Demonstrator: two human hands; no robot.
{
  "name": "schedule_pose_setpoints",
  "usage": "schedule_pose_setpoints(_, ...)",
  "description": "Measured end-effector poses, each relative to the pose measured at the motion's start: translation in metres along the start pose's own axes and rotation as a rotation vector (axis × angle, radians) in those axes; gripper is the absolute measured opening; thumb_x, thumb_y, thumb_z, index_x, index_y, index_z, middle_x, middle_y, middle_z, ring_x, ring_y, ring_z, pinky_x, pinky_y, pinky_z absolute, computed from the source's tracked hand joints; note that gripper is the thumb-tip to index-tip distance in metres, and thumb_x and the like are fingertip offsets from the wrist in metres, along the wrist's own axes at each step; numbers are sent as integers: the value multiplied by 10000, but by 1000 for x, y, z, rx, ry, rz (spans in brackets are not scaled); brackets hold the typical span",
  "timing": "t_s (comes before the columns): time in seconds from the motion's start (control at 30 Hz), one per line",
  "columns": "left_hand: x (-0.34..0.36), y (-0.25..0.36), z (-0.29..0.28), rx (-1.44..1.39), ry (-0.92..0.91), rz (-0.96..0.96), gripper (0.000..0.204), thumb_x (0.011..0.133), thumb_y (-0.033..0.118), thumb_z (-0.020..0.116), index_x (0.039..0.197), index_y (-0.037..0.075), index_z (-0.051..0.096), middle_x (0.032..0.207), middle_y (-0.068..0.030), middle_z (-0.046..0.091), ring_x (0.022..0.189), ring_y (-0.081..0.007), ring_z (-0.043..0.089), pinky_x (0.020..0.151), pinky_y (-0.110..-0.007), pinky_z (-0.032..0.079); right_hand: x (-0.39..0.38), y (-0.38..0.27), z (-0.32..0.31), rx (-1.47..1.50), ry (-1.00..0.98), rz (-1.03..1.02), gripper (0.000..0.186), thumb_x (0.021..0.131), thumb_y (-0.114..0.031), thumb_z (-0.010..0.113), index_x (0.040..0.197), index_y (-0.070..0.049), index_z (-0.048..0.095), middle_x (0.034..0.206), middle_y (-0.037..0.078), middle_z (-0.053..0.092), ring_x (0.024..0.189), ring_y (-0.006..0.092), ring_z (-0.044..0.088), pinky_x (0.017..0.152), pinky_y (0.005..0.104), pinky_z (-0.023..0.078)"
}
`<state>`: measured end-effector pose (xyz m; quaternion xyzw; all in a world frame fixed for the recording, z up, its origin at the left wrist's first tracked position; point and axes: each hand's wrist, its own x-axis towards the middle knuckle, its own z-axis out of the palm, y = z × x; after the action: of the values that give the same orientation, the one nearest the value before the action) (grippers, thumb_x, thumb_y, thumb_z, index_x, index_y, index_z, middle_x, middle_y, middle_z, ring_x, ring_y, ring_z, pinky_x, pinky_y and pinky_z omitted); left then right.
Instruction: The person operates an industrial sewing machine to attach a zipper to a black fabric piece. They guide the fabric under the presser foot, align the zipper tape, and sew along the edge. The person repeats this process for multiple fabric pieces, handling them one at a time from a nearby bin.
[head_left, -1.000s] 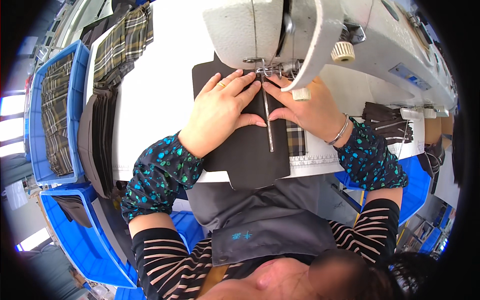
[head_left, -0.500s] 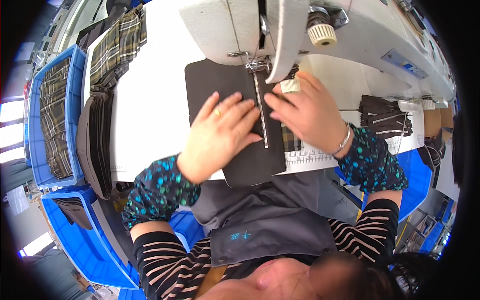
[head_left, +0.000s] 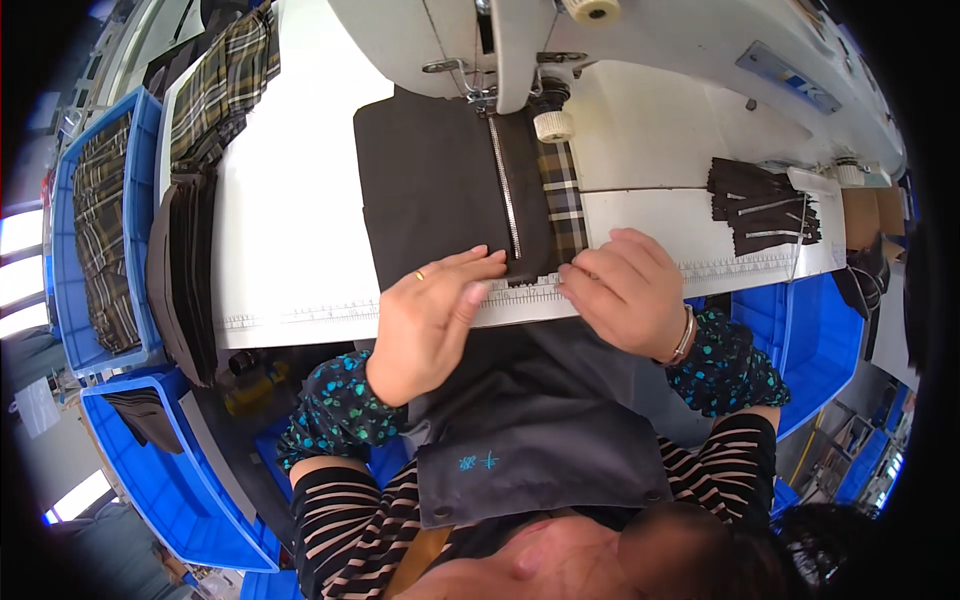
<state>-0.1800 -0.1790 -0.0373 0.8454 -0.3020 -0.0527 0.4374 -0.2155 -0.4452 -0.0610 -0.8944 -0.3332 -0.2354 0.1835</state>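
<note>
A dark brown fabric panel [head_left: 425,190] lies on the white sewing table, its far end under the sewing machine's presser foot [head_left: 482,98]. A silver-toothed zipper [head_left: 505,190] runs along it toward me. Plaid fabric [head_left: 562,200] shows along the panel's right side. My left hand [head_left: 430,320] rests at the near edge, fingers stretched out, thumb apart. At the near right corner, my right hand [head_left: 628,290] has its fingers bent and drawn together on the fabric edge. What lies between those fingertips is partly hidden.
The sewing machine [head_left: 660,60] spans the far side. Several zippers [head_left: 765,210] lie at right. Stacked dark pieces [head_left: 185,280] and plaid fabric [head_left: 225,90] sit at left, beside blue bins [head_left: 150,220]. A ruler strip [head_left: 300,318] follows the near table edge.
Both hands have moved toward me, to the panel's near edge. The zipper sits farther from me, the panel no longer overhangs the table, and more plaid fabric shows.
</note>
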Motion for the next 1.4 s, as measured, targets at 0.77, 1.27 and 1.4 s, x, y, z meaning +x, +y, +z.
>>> schedule_pose_setpoints(0.77, -9, 5, 21, 400, 65, 204, 550, 622, 53, 800, 1170, 92, 782, 1019, -37, 633, 928, -246, 584, 837, -395, 484, 1, -17, 18, 38, -81, -121, 147, 816, -199, 743, 748, -106, 653, 724, -14, 485, 686, 158, 528, 570, 300, 381)
schedule_pose_setpoints(1.27, -8, 10, 21, 467, 45, 207, 529, 595, 80, 809, 1123, 82, 787, 994, -19, 618, 962, -239, 597, 911, -429, 478, -3, -17, 21, 20, -54, -153, 217, 832, -220, 760, 703, -112, 622, 696, -15, 460, 634, 155, 495, 543, 298, 354)
schedule_pose_setpoints(1.4, -7, 12, 19, 533, 14, 205, 493, 631, 134, 815, 1121, 86, 782, 1093, -27, 653, 1064, -252, 606, 974, -446, 469, -2, -17, 12, 129, 19, -96, 174, 838, -214, 757, 755, -99, 655, 700, -22, 477, 629, 158, 508, 533, 300, 358)
